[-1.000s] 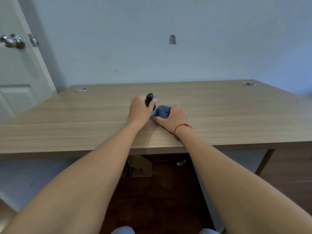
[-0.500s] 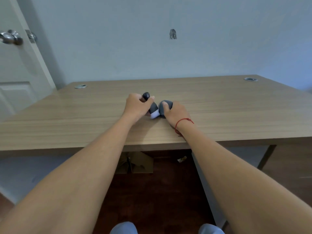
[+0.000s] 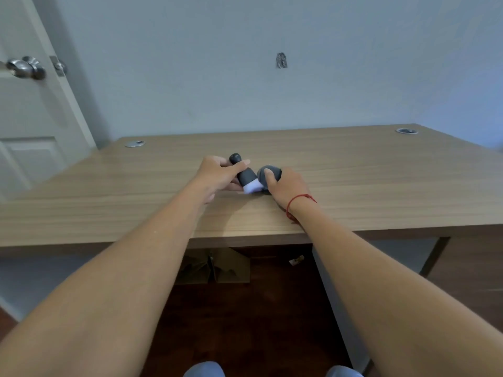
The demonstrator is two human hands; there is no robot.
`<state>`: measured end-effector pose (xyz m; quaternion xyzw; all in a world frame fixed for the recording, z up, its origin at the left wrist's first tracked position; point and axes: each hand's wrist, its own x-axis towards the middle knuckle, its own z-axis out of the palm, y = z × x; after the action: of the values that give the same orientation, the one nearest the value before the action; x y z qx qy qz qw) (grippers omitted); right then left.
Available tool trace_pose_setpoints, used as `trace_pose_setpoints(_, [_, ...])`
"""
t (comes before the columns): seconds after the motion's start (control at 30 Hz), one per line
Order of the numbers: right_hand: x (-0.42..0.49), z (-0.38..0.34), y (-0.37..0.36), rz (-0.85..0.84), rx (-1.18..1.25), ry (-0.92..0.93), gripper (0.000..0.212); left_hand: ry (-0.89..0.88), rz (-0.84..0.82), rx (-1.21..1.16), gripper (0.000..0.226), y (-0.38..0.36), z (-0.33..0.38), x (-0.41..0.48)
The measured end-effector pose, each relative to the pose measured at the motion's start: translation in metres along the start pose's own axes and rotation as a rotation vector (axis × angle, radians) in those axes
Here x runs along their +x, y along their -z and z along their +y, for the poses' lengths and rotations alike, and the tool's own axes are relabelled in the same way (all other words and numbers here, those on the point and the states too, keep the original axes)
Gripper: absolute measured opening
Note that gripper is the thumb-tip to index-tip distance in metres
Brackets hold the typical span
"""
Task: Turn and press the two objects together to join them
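Observation:
My left hand [image 3: 217,176] grips a small dark grey brush [image 3: 243,174] with a round knob at its far end and pale bristles at its near end. The bristles lie on the wooden desk [image 3: 381,183] beside a dark grey round cap [image 3: 269,172]. My right hand [image 3: 285,187] holds that cap, thumb across its top, with a red string round the wrist. Both hands are near the middle of the desk, a short way in from its front edge.
Two metal cable grommets sit in the desk's back corners, one on the left [image 3: 135,143] and one on the right [image 3: 406,130]. A white door with a metal knob [image 3: 25,68] stands at the left. A cardboard box [image 3: 217,265] lies under the desk on a dark floor.
The brush and the cap have come apart: the pale bristles now show between my hands. My left hand has drawn the brush slightly leftward while my right hand keeps the cap.

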<state>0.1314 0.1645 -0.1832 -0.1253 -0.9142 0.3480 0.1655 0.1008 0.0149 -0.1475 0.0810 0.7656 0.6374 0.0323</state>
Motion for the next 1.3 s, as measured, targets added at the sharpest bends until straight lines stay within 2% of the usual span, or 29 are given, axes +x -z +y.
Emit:
trace_pose_setpoints(0.1, [-0.001,0.0,-0.001,-0.001,-0.011,0.004,0.053,-0.078,0.272,-0.043,0.022,-0.006,-0.009,0.006])
trace_pose_setpoints(0.17, [-0.002,0.001,-0.001,-0.001,-0.006,0.004,0.054,-0.105,0.371,-0.043,0.024,-0.011,-0.012,0.01])
trace_pose_setpoints(0.4, [0.002,0.001,-0.002,0.006,-0.009,0.003,0.053,-0.115,0.187,0.069,0.025,-0.014,-0.009,-0.002])
trace_pose_setpoints(0.47, [0.002,0.001,-0.002,0.005,-0.005,-0.003,0.053,-0.128,0.208,0.075,0.026,-0.012,-0.012,0.0])
trace_pose_setpoints(0.57, [0.002,0.001,-0.003,-0.006,0.013,-0.005,0.054,-0.168,0.322,0.124,0.032,-0.016,-0.013,0.004])
trace_pose_setpoints(0.63, [0.003,0.003,-0.002,-0.018,0.047,-0.005,0.054,-0.191,0.328,0.177,0.036,-0.021,-0.011,0.005])
trace_pose_setpoints(0.73, [0.004,0.005,-0.002,-0.018,0.085,-0.02,0.051,-0.215,0.178,0.217,0.035,-0.017,-0.002,0.002])
trace_pose_setpoints(0.83, [0.005,0.005,-0.003,-0.008,0.099,-0.015,0.051,-0.184,0.071,0.136,0.032,-0.002,0.002,0.002])
trace_pose_setpoints(0.97, [0.004,0.004,-0.004,-0.003,0.093,-0.008,0.051,-0.201,0.166,-0.073,0.028,-0.004,-0.003,0.007])
trace_pose_setpoints(1.1, [0.002,0.005,-0.002,0.009,0.103,0.028,0.046,-0.304,0.218,0.327,0.038,-0.012,-0.018,0.013])
trace_pose_setpoints(1.23, [-0.001,0.005,-0.003,0.015,0.096,0.041,0.055,-0.368,0.232,0.426,0.04,-0.014,-0.012,0.012])
trace_pose_setpoints(1.3, [-0.004,0.004,-0.003,0.017,0.065,0.049,0.06,-0.416,0.286,0.398,0.044,-0.018,-0.004,0.012])
